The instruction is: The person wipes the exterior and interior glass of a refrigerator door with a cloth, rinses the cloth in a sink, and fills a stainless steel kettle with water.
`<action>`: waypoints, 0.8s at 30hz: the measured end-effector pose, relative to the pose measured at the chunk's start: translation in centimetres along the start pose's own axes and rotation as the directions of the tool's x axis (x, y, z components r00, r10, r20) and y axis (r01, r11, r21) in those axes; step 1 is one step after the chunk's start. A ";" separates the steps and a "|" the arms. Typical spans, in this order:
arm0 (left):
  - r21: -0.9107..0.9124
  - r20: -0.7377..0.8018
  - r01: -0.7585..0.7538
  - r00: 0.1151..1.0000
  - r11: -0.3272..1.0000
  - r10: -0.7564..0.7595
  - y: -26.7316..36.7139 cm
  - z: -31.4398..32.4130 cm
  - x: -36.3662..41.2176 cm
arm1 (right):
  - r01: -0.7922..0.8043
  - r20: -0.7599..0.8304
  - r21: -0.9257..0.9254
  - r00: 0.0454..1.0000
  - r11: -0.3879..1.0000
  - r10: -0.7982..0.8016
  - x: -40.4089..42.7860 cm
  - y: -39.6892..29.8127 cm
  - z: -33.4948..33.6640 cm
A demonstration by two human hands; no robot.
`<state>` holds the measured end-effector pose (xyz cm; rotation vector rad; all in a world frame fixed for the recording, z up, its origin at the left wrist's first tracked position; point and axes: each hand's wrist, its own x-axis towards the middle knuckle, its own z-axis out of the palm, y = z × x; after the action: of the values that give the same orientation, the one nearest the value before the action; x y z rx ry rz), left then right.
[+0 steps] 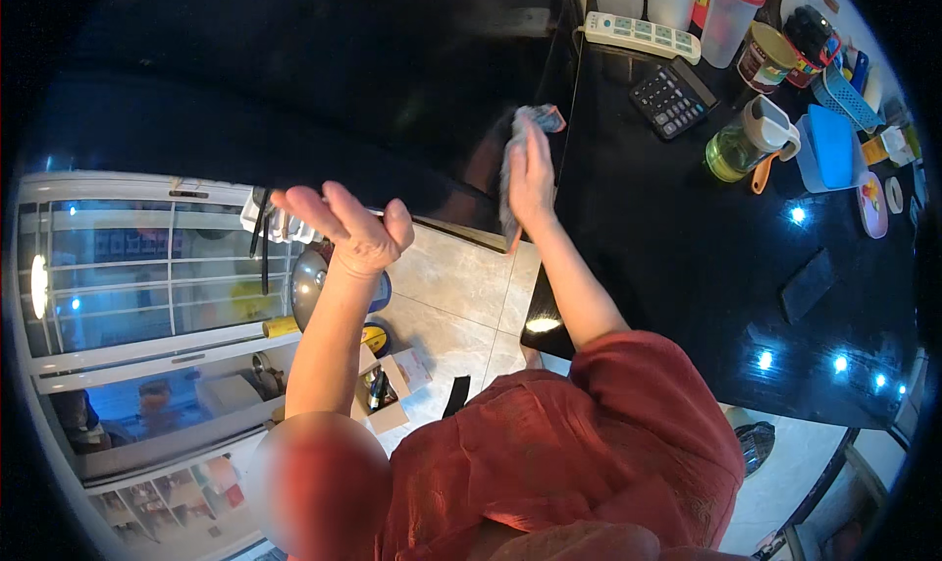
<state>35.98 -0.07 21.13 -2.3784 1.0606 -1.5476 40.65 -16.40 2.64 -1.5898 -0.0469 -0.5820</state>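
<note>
My right hand [531, 182] lies flat along a grey cloth [515, 156] with an orange border, fingers together. It presses the cloth at the right end of a large glossy black surface [294, 90], close to a seam with the black countertop [625, 215]. The hand hides part of the cloth. Raised at the front edge of the black surface, my left hand [357, 230] holds nothing, with its thumb apart from the fingers. Whether its fingertips touch that edge, I cannot tell.
On the countertop stand a power strip [640, 37], a calculator [673, 99], a glass oil jug [739, 145], a blue-lidded container [831, 149] and a dark flat slab [806, 285]. An open cardboard box [386, 392] sits on the tiled floor [449, 288], beside a glazed cabinet [169, 266].
</note>
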 end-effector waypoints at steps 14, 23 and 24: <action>0.139 -0.075 -0.109 0.990 0.984 0.120 -1.3 1.0 0.9 | -0.732 0.025 -0.165 0.666 0.661 0.745 16.3 18.3 1.8; 0.039 -0.086 -0.067 0.994 0.997 0.070 -0.7 1.2 0.3 | -0.876 -0.015 -0.037 0.481 0.481 0.876 11.5 15.0 3.0; 0.030 -0.085 -0.063 0.994 0.998 0.066 -0.6 1.3 0.1 | -0.894 -0.015 -0.021 0.448 0.447 0.894 10.5 12.4 2.6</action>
<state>37.36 -0.03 20.88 -2.2552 1.1137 -1.6441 55.22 -18.73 -4.69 -1.3811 0.7956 0.2871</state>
